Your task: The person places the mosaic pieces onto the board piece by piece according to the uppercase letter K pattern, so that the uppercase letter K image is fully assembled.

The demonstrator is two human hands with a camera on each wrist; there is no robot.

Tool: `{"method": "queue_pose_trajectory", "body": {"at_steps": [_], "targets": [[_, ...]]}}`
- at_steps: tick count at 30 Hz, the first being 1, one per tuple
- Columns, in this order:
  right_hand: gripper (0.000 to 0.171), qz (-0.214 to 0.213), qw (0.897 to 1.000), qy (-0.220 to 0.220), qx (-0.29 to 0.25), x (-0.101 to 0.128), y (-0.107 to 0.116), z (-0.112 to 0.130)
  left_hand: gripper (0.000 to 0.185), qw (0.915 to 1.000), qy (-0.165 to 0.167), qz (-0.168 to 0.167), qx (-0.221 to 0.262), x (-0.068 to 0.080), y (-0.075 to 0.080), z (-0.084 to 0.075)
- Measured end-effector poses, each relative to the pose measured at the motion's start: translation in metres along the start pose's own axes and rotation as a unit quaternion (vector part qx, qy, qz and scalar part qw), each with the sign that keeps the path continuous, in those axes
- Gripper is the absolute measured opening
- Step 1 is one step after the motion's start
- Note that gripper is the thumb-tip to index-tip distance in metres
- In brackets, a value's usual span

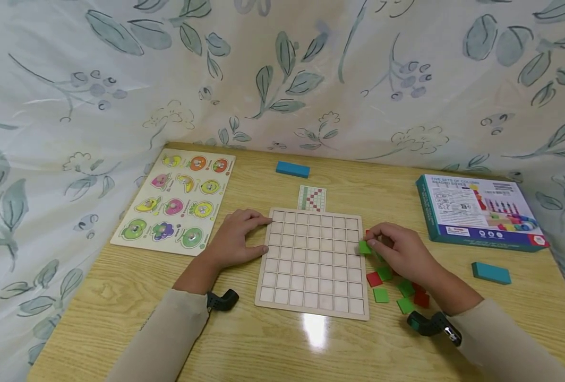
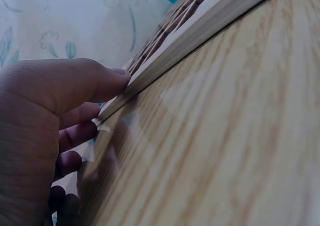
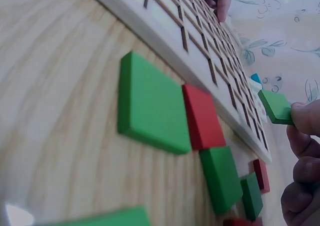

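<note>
A pale wooden grid board [image 1: 313, 260] with empty square cells lies in the middle of the table. My left hand [image 1: 237, 239] holds its left edge, thumb and fingers against the rim of the grid board [image 2: 165, 61]. My right hand [image 1: 399, 249] pinches a green square tile [image 1: 365, 247] at the board's right edge; the right wrist view shows that green tile [image 3: 276, 106] held by a fingertip above the grid board [image 3: 200, 41]. Several loose green tiles [image 3: 150, 106] and red tiles [image 3: 202, 117] lie beside the board, under and in front of my right hand.
A fruit peg puzzle [image 1: 177, 199] lies at the left. A pattern card [image 1: 312, 198] sits behind the board. Two teal blocks [image 1: 292, 169] [image 1: 490, 272] lie on the table, and a teal toy box [image 1: 478, 212] at the right. Leaf-print cloth [image 1: 282, 69] walls the table.
</note>
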State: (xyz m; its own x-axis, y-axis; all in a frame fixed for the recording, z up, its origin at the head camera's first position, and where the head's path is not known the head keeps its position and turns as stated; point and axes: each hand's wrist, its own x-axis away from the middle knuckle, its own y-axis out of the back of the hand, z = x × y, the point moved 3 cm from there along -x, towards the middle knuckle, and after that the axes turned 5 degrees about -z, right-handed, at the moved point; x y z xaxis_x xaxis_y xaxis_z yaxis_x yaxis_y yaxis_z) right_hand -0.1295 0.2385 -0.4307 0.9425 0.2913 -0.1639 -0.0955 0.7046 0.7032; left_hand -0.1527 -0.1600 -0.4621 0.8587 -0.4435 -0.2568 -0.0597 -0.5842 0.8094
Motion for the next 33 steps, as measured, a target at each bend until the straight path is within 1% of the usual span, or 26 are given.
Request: {"method": "queue_pose_trajectory", "body": {"at_steps": [5, 11, 16, 28, 33], "targets": [[0.010, 0.008, 1.000, -0.015, -0.019, -0.008, -0.005, 0.007, 0.063, 1.0000, -0.001, 0.000, 0.002, 0.000, 0.000, 0.000], [0.008, 0.000, 0.999, -0.026, -0.043, -0.017, -0.012, 0.012, 0.063, 1.0000, -0.003, 0.000, 0.004, 0.000, 0.000, 0.001], [0.008, 0.010, 0.997, -0.036, -0.065, -0.023, -0.020, 0.015, 0.063, 1.0000, -0.006, 0.000, 0.003, 0.000, -0.001, 0.001], [0.008, 0.023, 0.996, -0.039, -0.081, -0.042, -0.040, 0.026, 0.063, 0.9998, -0.017, -0.007, 0.001, 0.002, 0.000, 0.001], [0.007, 0.027, 0.995, -0.054, -0.085, -0.051, -0.045, 0.033, 0.062, 0.9999, -0.016, -0.005, -0.003, 0.002, 0.001, -0.001]]}}
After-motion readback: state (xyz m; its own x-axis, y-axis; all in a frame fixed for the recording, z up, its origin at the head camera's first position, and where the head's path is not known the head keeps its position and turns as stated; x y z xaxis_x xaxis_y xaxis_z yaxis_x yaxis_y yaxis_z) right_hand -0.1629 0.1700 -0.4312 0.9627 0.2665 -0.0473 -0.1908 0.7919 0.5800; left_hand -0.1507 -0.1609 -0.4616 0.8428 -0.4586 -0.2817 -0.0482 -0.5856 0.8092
